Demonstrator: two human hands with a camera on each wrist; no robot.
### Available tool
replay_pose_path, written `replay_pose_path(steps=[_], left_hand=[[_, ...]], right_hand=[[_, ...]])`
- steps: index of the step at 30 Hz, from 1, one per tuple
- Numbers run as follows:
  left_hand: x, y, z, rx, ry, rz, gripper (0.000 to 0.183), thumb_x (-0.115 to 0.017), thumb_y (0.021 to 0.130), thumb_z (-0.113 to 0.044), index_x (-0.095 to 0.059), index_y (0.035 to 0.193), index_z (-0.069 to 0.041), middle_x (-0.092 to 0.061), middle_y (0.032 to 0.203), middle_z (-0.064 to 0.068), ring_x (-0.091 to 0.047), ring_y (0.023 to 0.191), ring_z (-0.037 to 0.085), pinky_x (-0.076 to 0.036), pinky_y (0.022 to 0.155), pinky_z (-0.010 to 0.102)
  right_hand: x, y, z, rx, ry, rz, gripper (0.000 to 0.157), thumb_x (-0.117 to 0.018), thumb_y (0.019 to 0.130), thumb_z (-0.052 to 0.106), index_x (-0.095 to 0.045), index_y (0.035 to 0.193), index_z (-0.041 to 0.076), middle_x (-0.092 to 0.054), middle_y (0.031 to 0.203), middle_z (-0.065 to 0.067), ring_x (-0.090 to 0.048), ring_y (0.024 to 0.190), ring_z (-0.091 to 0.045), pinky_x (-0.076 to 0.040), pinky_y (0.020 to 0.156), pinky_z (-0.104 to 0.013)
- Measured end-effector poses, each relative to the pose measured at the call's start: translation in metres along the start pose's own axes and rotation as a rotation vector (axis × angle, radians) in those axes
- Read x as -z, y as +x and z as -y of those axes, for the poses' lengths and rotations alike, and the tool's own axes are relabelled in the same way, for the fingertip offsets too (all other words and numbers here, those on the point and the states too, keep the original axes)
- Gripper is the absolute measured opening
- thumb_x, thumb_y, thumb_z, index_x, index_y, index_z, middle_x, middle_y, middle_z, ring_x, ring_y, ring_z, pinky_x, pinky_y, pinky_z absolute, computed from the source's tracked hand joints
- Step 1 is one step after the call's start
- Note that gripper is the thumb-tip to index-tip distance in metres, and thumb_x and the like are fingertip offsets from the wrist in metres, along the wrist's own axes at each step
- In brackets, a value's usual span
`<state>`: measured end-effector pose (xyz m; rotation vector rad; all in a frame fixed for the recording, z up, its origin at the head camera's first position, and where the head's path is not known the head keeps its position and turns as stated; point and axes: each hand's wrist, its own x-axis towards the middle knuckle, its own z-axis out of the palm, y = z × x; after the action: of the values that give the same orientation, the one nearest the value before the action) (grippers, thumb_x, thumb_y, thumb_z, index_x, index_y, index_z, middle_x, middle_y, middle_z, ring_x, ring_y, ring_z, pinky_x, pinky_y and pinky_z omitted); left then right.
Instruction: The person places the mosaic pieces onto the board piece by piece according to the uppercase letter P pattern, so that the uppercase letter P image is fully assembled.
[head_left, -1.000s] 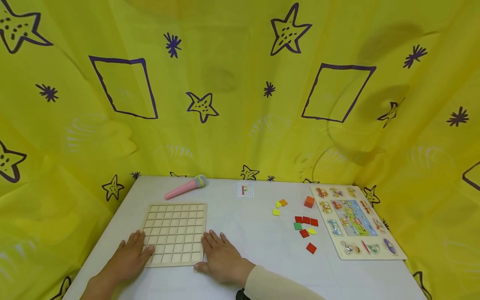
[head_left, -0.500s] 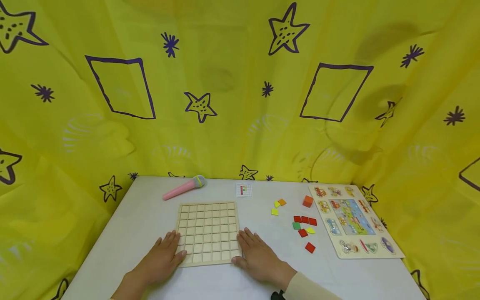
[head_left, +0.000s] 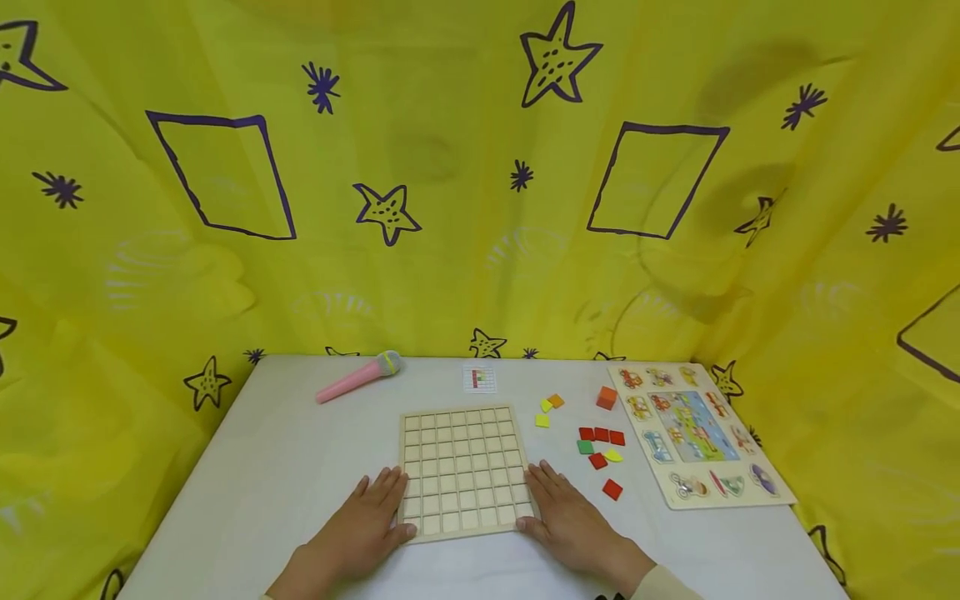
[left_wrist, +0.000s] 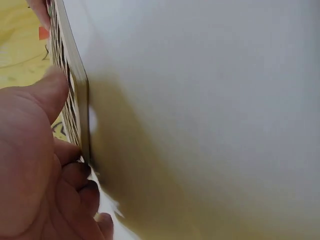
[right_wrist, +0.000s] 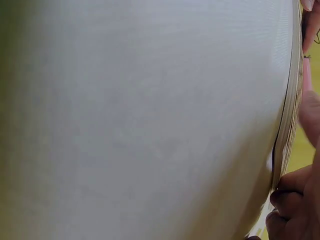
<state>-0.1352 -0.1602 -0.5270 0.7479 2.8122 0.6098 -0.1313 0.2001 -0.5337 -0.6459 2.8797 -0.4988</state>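
L hand (head_left: pixel 363 518) and R hand (head_left: pixel 570 523) flank grid bd (head_left: pixel 465 481) at its 8 and 4 o'clock, fingers straight along edges, thumbs at near corners. Bd sits flat on tbl (head_left: pixel 285 467), 6 o'clock in head view. Best: equal side pressure, w/o lift.

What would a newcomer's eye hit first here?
Probably the bright yellow star-printed curtain, filling the background behind the white table. Next, the wooden grid board toward the table's front, with the left hand and right hand at its opposite side edges. Then the small colored tiles to its right and the pink microphone lying beyond it, to the left.
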Motion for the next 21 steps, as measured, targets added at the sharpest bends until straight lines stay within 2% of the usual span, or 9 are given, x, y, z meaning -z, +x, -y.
replay_pose_path(steps=[5,12,21], left_hand=[[0.006,0.009,0.013,0.01,-0.002,-0.004,0.089,-0.067,0.1,-0.052,-0.037,0.159,0.007,-0.037,0.167,0.025,-0.032,0.157,0.044,-0.025,0.128,0.066],[0.008,0.022,0.035,-0.028,0.021,0.034,0.094,-0.064,0.097,-0.06,-0.036,0.161,0.003,-0.036,0.169,0.021,-0.03,0.158,0.043,-0.023,0.129,0.065],[0.01,0.029,0.042,-0.046,-0.01,0.054,0.1,-0.067,0.093,-0.062,-0.034,0.163,0.002,-0.034,0.17,0.02,-0.028,0.159,0.043,-0.019,0.13,0.065]], right_hand=[[-0.001,-0.001,-0.003,0.019,-0.011,0.012,0.082,-0.058,0.104,0.052,-0.036,0.161,-0.004,-0.036,0.17,-0.018,-0.027,0.16,-0.038,-0.032,0.128,-0.058],[-0.002,-0.001,-0.004,0.025,-0.027,0.007,0.083,-0.059,0.103,0.052,-0.037,0.16,-0.004,-0.037,0.169,-0.019,-0.028,0.16,-0.039,-0.032,0.127,-0.059],[-0.004,-0.001,-0.003,0.018,-0.025,0.005,0.084,-0.058,0.103,0.054,-0.037,0.16,-0.004,-0.037,0.169,-0.019,-0.028,0.16,-0.039,-0.032,0.127,-0.059]])
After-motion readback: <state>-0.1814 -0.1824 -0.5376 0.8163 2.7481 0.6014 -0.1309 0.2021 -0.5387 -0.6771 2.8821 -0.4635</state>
